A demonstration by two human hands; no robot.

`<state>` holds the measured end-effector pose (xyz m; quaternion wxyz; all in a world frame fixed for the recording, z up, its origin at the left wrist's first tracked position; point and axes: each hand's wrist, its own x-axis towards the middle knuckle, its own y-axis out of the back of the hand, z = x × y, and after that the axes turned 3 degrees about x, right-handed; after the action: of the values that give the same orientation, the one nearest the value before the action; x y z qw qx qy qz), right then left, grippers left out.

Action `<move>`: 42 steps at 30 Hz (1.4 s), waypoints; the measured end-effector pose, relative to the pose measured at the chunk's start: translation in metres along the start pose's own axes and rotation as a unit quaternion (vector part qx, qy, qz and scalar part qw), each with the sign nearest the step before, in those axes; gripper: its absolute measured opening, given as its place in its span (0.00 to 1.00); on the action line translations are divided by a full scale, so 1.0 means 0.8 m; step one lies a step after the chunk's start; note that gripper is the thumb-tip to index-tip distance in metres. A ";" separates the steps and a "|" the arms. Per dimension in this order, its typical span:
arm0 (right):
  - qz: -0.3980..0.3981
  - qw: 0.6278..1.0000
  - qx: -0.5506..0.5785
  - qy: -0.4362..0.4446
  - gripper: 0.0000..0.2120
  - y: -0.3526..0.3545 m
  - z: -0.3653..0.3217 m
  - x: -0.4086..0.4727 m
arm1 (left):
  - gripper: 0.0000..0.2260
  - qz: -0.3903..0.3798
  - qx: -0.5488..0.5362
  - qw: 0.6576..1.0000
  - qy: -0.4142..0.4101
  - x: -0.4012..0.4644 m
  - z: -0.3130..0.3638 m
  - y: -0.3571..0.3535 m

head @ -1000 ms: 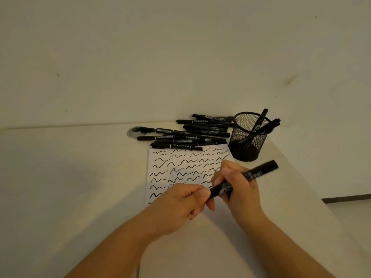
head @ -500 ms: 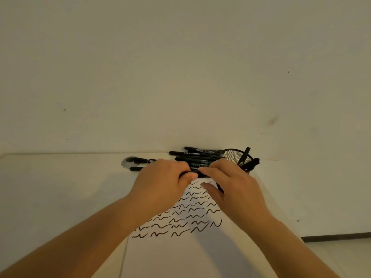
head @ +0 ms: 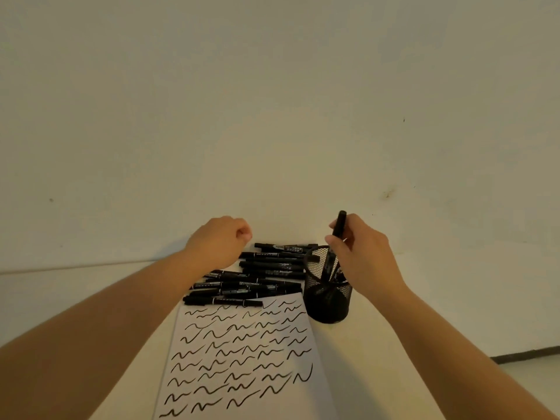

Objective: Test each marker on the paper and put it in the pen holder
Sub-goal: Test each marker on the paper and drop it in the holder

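Observation:
My right hand (head: 362,253) grips a black marker (head: 339,225) nearly upright, its lower end reaching into the black mesh pen holder (head: 327,304), which has other markers inside. My left hand (head: 219,241) hovers as a loose fist over the left end of a pile of several black markers (head: 257,277) lying behind the paper; nothing shows in it. The white paper (head: 242,356) carries many rows of black wavy test strokes.
The pale table (head: 91,298) meets a plain wall right behind the marker pile. Its right edge runs diagonally past the pen holder, with the floor (head: 539,377) beyond. My forearms cross the table's near part on either side of the paper.
The hands have parted: my right hand carried the marker to the right and stood it up in the pen holder, while my left hand moved left over the pile. The camera view tilted down.

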<state>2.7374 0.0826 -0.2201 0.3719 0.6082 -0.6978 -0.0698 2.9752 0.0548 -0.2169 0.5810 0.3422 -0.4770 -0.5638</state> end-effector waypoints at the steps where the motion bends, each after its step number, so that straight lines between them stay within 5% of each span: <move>1: -0.011 1.000 -0.009 -0.007 0.07 -0.002 0.006 0.002 | 0.10 -0.021 0.003 1.000 0.005 0.007 -0.008 -0.010; 7: -0.059 0.992 -0.112 0.021 0.22 -0.018 0.026 0.005 | 0.10 -0.093 0.056 0.994 0.016 0.038 -0.032 -0.057; 19: -0.042 0.980 -0.183 0.057 0.13 -0.023 0.035 0.008 | 0.06 -0.154 0.017 0.988 -0.009 0.062 -0.043 -0.087; 24: -0.035 0.972 -0.216 0.081 0.07 -0.015 0.033 0.005 | 0.07 -0.150 0.027 0.988 -0.027 0.060 -0.042 -0.089; 31: 0.043 0.957 -0.242 0.156 0.16 -0.001 0.002 -0.009 | 0.10 -0.050 0.092 0.993 -0.047 0.038 -0.037 -0.073; 34: 0.082 0.957 -0.178 0.215 0.09 -0.005 -0.023 -0.029 | 0.08 -0.002 0.039 0.998 -0.041 0.012 -0.030 -0.047; 38: -0.088 0.995 0.047 -0.020 0.03 -0.028 -0.051 -0.069 | 0.05 0.031 -0.098 0.994 -0.042 -0.057 -0.009 -0.013; 42: -0.144 0.912 0.335 -0.190 0.08 -0.051 -0.070 -0.100 | 0.04 0.022 -0.151 0.983 -0.104 -0.138 0.011 0.006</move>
<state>2.8030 0.1645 -0.2373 -0.0074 0.7662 -0.6425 0.0008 2.9786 0.1649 -0.2286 0.5858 0.1794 -0.4514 -0.6487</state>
